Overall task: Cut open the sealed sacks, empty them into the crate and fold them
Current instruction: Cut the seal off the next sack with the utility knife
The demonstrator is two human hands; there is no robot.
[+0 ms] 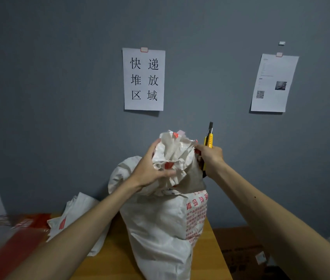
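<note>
Head view: L hand (150, 168) grips sack (160, 229) neck; R hand (210, 156) clutches knife (209, 138) at 1 o'clock. Sack looks full; emptying, folding left.

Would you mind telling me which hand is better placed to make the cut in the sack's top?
Right. The right hand grips the yellow utility knife, blade out, beside the sack's bunched top, which the left hand is busy holding.

Upright white woven sack (160, 229) with red print, top bunched
</note>
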